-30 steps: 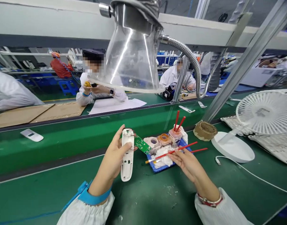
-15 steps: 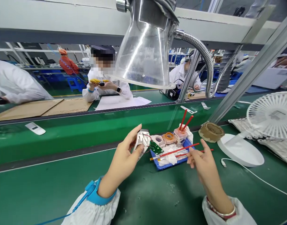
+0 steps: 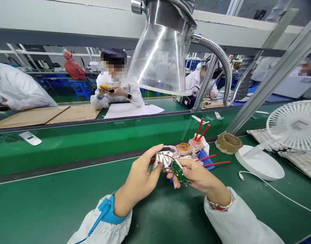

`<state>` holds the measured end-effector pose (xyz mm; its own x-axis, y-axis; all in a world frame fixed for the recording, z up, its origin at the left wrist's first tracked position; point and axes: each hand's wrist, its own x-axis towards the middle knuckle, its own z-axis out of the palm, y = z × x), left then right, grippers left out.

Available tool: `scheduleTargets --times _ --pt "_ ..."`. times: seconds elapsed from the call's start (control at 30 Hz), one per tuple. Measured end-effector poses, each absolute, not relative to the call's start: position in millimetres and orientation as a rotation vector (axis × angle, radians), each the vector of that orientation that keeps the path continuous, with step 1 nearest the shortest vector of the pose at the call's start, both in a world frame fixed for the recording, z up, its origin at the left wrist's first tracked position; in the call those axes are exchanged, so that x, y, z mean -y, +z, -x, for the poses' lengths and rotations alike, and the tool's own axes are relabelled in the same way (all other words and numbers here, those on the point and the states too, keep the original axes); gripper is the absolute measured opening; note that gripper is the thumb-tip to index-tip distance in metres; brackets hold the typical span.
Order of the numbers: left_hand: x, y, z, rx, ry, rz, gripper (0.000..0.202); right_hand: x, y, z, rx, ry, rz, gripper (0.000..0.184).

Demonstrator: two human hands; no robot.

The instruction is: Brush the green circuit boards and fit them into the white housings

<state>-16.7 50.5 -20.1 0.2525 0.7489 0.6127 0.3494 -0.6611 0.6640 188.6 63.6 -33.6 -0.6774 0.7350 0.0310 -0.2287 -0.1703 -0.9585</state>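
Note:
My left hand [image 3: 142, 178] grips a white plastic remote shell [image 3: 160, 156], seen end-on, above the green bench. My right hand [image 3: 196, 174] pinches a small green circuit board [image 3: 179, 171] that hangs from the shell on thin red wires. Both hands meet just in front of a blue tray [image 3: 204, 160]. The tray holds small tape rolls [image 3: 183, 147], a pot with red-handled brushes [image 3: 199, 129] and white cloth. More red brushes [image 3: 213, 163] lie across the tray.
A clear fume hood [image 3: 160, 57] on a flexible metal hose hangs over the bench. At right stand a white desk fan [image 3: 292, 125], its round base [image 3: 259, 162], a cable and a brown tape roll [image 3: 228, 142]. Another white remote [image 3: 30, 138] lies on the conveyor. People in white coats work opposite.
My right hand left the red brushes and came left to take hold of the green circuit board. My left hand tipped the white shell end-on and moved slightly right.

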Motion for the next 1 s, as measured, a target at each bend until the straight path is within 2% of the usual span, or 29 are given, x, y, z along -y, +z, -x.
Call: scheduleTargets --times 0.1,0.23,0.4,0.57,0.7,0.83,1.0 --pt "-57.3 -23.2 16.3 -1.004 1.469 -2.298 0.053 -70.2 -37.4 -187.5 1.441 1.945 0.632 0.043" --pt "-67.2 -29.2 16.1 -1.179 1.490 -2.501 0.043 -75.6 -37.1 -181.1 1.456 1.905 0.706 0.044" --pt "-74.7 -32.5 20.0 -1.391 1.428 -2.327 0.044 -72.1 -32.2 -162.1 1.471 1.672 0.824 0.042" --pt "-81.8 -26.7 29.1 -1.349 1.351 -2.146 0.046 -66.8 -29.3 -143.6 1.461 1.502 0.921 0.042" --pt "-82.2 -19.1 33.9 -1.218 1.217 -1.961 0.044 -66.3 -24.1 -142.7 1.314 1.580 0.924 0.044" --pt "-77.9 -14.4 31.3 -1.064 1.083 -1.711 0.050 -65.4 -18.5 -146.7 1.220 1.676 0.896 0.042" --pt "-73.9 -16.0 25.5 -1.086 1.167 -1.787 0.043 -62.7 -15.2 -149.5 1.221 1.710 0.846 0.039"
